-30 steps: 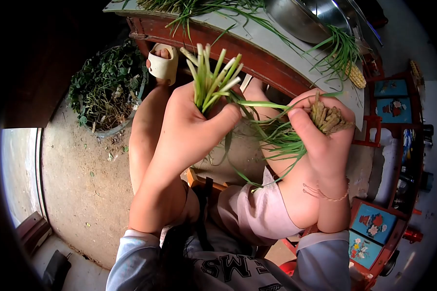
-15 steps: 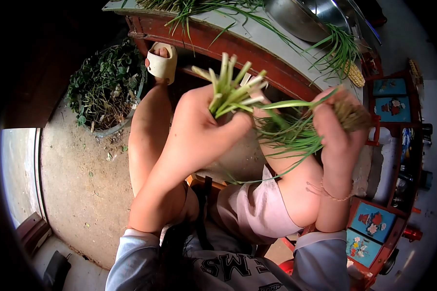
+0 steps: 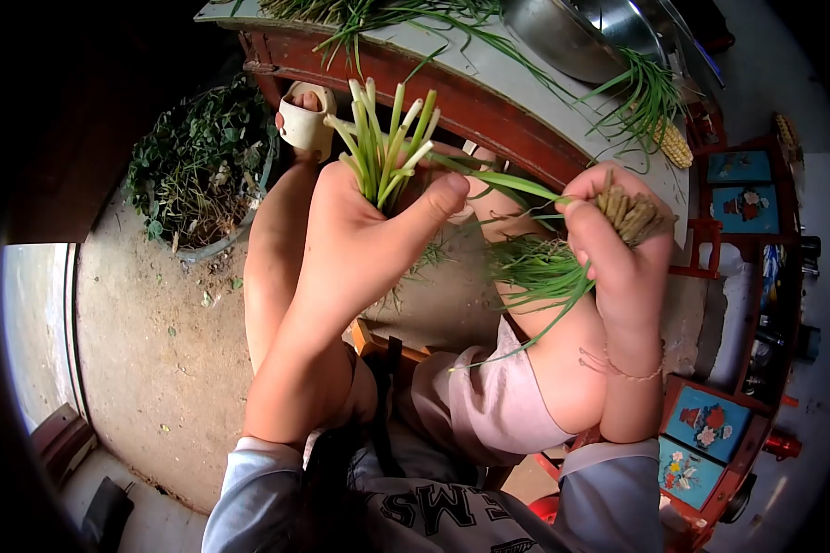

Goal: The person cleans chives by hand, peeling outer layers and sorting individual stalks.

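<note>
My left hand is closed round a bunch of garlic chives, pale cut-looking stem ends fanning upward, its thumb held out to the right. My right hand grips a second bunch of chives, whose brownish stem ends poke out on the right while the thin green leaves hang to the left. Between its thumb and forefinger my right hand also pinches a flat green chive stalk, which stretches left towards the other hand. Where that stalk ends is hidden near my left thumb.
Ahead stands a red-sided table bearing loose chives, a steel bowl and a corn cob. A basin of dark leafy greens sits on the floor at left. A red cabinet with blue panels is at right.
My left hand has moved left and slightly up with its bunch, away from the right hand. My right hand has shifted a little left, and the pinched stalk now slopes down to the right.
</note>
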Demonstrator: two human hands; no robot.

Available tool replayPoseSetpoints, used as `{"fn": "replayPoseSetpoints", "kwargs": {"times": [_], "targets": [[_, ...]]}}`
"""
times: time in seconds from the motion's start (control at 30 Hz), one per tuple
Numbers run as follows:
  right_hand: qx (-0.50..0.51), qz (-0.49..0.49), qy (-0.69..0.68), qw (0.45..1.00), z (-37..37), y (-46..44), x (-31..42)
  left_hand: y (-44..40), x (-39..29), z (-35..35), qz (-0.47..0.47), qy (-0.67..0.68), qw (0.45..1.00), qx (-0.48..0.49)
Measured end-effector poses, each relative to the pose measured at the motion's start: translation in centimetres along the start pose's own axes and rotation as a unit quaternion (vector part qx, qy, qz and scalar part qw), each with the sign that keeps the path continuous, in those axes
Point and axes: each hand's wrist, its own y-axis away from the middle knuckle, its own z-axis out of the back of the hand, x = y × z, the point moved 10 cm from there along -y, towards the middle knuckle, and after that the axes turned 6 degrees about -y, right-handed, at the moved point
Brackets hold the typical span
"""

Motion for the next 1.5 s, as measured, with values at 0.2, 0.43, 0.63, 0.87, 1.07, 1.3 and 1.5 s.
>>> {"fn": "replayPoseSetpoints", "kwargs": {"times": [0.2,0.43,0.63,0.87,1.07,1.3,1.5], "targets": [[0.041,-0.016,0.002,0.999,-1.1,0.0,-0.4,-0.2,0.0,0.2,-0.009,-0.060,0.998,0.001],[0.127,-0.010,0.065,0.990,-3.6,0.6,-1.6,-0.3,-0.8,0.1,-0.027,0.057,0.998,0.004],[0.082,-0.046,-0.019,0.995,-2.4,0.1,-1.2,-0.2,-0.1,-1.2,-0.039,0.054,0.995,0.071],[0.016,-0.030,-0.069,0.997,-0.5,-0.2,-0.5,0.1,0.7,-2.3,-0.005,0.004,0.992,0.126],[-0.062,0.001,-0.085,0.994,1.4,-0.4,-0.3,0.6,1.1,-2.5,0.027,-0.015,0.994,0.101],[-0.108,-0.017,-0.101,0.989,2.7,-0.5,-0.5,0.7,0.5,-3.2,-0.029,-0.105,0.984,0.140],[-0.148,-0.011,-0.118,0.982,3.8,-0.4,-0.5,0.8,0.1,-3.6,-0.035,-0.124,0.980,0.153]]}}
